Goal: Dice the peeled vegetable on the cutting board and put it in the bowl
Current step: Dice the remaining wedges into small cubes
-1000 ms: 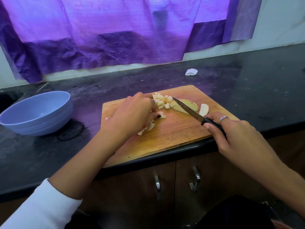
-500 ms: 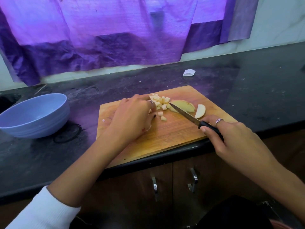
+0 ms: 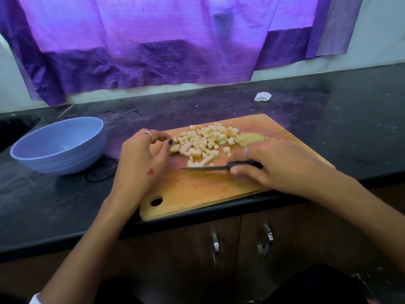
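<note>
A wooden cutting board (image 3: 197, 194) lies at the counter's front edge. On its far half sits a pile of pale diced vegetable cubes (image 3: 206, 139), with an uncut slice (image 3: 249, 138) to their right. My right hand (image 3: 278, 165) grips the black handle of a knife (image 3: 208, 168) that lies flat, blade pointing left, just in front of the dice. My left hand (image 3: 142, 159) hovers at the pile's left side, fingers loosely curled, holding nothing. A blue bowl (image 3: 59, 145) stands on the counter to the left of the board; nothing shows inside it.
The black counter (image 3: 350, 128) runs left to right, with a small white scrap (image 3: 262, 96) behind the board. Purple cloth (image 3: 153, 51) hangs on the wall behind. A dark cord (image 3: 98, 174) lies beside the bowl. Cabinet doors with metal handles (image 3: 266, 240) are below.
The knife has swung from pointing away over the slices to lying flat with its blade pointing left in front of the dice. My left hand has lifted off the pieces, uncovering a larger pile.
</note>
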